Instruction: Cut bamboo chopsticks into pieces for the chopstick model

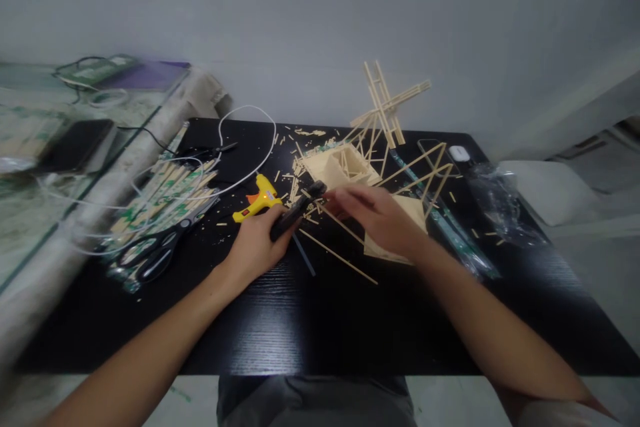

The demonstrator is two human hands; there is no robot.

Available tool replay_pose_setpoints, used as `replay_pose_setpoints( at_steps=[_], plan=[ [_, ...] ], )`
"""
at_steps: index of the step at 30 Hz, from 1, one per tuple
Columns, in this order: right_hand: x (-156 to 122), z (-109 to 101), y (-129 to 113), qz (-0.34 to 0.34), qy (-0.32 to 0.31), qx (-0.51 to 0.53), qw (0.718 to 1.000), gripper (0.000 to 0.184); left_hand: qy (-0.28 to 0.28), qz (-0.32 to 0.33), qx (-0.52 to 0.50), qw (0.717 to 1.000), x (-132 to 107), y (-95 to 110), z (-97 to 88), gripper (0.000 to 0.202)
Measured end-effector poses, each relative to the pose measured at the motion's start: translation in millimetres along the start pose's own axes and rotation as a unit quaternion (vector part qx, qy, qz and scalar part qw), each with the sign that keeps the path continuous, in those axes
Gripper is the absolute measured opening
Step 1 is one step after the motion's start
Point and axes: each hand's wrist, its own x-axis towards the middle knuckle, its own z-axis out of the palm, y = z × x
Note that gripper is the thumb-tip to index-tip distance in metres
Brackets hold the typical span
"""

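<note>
- The left hand [257, 240] is wrapped tight around the handle of a dark hand tool [300, 209], probably a cutter. The tool's long axis slants up and away from this grip, toward the right hand.
- The tool's head sits just beyond the left knuckles. It almost meets the fingertips [334, 197] of the right hand [383, 213], which comes in from the opposite side.
- The right fingers are drawn together at the head. A thin wooden stick [350, 232] starts there and runs back under the palm toward the person, but blur hides whether the fingers actually pinch it.
- The right hand is the nearer one to that stick; the left has only the tool.
- A longer loose stick [340, 257] lies flat on the black surface [320, 320], just nearer the person than both grips and parallel to the first.
- Directly beyond the tool's head stands a boxy stick model [343, 167], with crossed vanes [385, 103] rising behind it.
- A yellow glue gun [259, 201] lies just beyond the left hand. Farther to the left are scissors [153, 255] and packets of sticks [167, 197].
</note>
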Motion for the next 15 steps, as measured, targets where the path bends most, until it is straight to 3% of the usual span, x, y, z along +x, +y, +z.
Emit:
replay_pose_setpoints(
  at_steps=[3, 5, 9, 15],
  plan=[
    [2, -12, -2, 0.007, 0.042, 0.033, 0.999, 0.038, 0.000, -0.003, 0.014, 1.000, -1, 1, -0.6, 0.026],
    [2, -10, -3, 0.018, 0.024, 0.030, 0.999, 0.036, -0.009, 0.009, 0.022, 1.000, -1, 1, -1.1, 0.030],
    [-4, 13, -4, 0.045, -0.044, 0.044, 0.997, 0.024, -0.024, 0.041, 0.024, 0.999, -1, -1, -3.7, 0.035],
    [-9, 36, -2, 0.047, -0.014, 0.056, 0.997, 0.026, -0.035, 0.036, 0.048, 0.998, -1, -2, -8.3, 0.048]
  ],
)
